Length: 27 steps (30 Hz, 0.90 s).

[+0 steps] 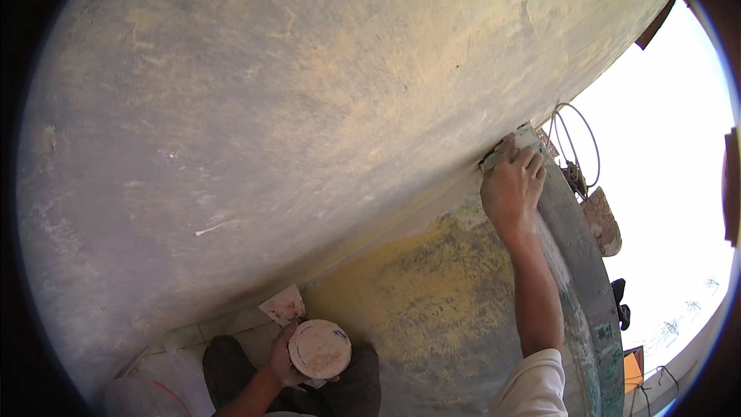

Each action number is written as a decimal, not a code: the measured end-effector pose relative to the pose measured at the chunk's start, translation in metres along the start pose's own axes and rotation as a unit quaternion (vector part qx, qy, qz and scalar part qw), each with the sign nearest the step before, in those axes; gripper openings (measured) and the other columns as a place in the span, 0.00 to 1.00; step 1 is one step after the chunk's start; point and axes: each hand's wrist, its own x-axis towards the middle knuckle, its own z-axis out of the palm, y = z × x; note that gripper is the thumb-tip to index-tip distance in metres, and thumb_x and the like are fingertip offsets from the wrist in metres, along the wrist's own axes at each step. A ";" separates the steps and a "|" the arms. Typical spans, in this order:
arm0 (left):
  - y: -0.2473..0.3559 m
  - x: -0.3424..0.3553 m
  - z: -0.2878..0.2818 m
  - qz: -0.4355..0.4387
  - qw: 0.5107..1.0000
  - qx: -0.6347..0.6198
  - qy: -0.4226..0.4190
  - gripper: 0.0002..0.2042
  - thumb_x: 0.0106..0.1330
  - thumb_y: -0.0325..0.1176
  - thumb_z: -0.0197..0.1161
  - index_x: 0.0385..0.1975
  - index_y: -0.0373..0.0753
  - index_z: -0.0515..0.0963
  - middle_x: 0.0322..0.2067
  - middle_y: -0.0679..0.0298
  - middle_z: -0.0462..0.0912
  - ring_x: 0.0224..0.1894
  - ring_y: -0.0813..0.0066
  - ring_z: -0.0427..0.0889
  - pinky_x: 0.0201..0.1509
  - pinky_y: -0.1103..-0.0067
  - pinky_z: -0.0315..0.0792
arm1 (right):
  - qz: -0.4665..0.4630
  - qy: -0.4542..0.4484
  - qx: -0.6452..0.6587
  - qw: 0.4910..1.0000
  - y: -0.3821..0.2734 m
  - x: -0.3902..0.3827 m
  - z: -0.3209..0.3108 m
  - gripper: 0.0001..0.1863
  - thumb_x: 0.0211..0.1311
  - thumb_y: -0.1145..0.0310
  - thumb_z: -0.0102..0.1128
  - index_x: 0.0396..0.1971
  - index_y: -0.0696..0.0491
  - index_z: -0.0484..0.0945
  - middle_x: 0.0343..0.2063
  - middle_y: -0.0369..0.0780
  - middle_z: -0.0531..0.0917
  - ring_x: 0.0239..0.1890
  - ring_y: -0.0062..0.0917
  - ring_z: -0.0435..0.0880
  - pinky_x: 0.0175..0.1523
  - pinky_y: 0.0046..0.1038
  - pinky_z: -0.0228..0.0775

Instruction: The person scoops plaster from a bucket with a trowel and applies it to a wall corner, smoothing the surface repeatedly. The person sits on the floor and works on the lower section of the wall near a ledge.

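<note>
Low in front of me, my left hand is wrapped round the side of a round, whitish tub with a pale, crusted top. Beside that hand sticks up a flat, wedge-shaped blade, smeared pinkish white, like a putty knife's; its handle is hidden. Up to the right, my right hand is closed, with its fingertips against the corner where the mottled wall meets a yellow-grey lower panel. Whatever those fingers grip is hidden by the hand. Rough, broken material shows just beyond the fingers.
A grey ledge with green patches curves down the right. Along it are looped wire, a brown broken block, a black object and an orange item. Whitish plastic lies at lower left, beside my dark-trousered legs.
</note>
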 end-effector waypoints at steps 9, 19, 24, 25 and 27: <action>-0.001 0.002 -0.002 -0.013 1.000 -0.019 -0.014 0.41 0.68 0.69 0.44 0.71 0.41 0.63 0.68 0.46 0.67 0.65 0.34 0.70 0.58 0.31 0.67 | -0.012 -0.073 0.056 0.996 -0.010 -0.026 -0.004 0.32 0.62 0.68 0.56 0.66 0.65 0.67 0.49 0.55 0.73 0.52 0.45 0.70 0.60 0.47 0.60; 0.001 -0.002 0.009 0.029 0.996 0.076 0.029 0.42 0.68 0.70 0.44 0.71 0.41 0.64 0.68 0.45 0.68 0.65 0.33 0.70 0.59 0.32 0.66 | 0.101 -0.019 0.044 0.994 -0.014 -0.019 0.005 0.37 0.65 0.63 0.56 0.71 0.63 0.60 0.55 0.52 0.67 0.59 0.44 0.63 0.64 0.52 0.50; -0.001 -0.003 0.011 0.033 0.996 0.079 0.036 0.42 0.67 0.70 0.44 0.71 0.41 0.64 0.68 0.46 0.68 0.65 0.33 0.70 0.59 0.33 0.66 | 0.053 -0.113 0.027 0.992 -0.026 -0.018 0.007 0.37 0.69 0.63 0.53 0.73 0.62 0.56 0.58 0.51 0.66 0.62 0.41 0.62 0.64 0.52 0.48; 0.000 -0.002 0.009 0.032 0.996 0.075 0.037 0.42 0.67 0.71 0.44 0.70 0.41 0.64 0.68 0.45 0.68 0.65 0.33 0.70 0.59 0.33 0.66 | 0.046 -0.114 0.049 0.991 -0.028 -0.024 -0.001 0.37 0.68 0.61 0.56 0.72 0.62 0.58 0.58 0.51 0.66 0.61 0.41 0.61 0.64 0.51 0.48; 0.001 -0.002 0.005 0.031 0.996 0.068 0.038 0.43 0.66 0.71 0.44 0.70 0.41 0.64 0.67 0.46 0.69 0.65 0.33 0.70 0.59 0.33 0.66 | 0.027 -0.118 0.092 0.988 -0.029 -0.034 -0.028 0.37 0.66 0.59 0.61 0.71 0.61 0.62 0.57 0.50 0.65 0.59 0.40 0.60 0.63 0.48 0.47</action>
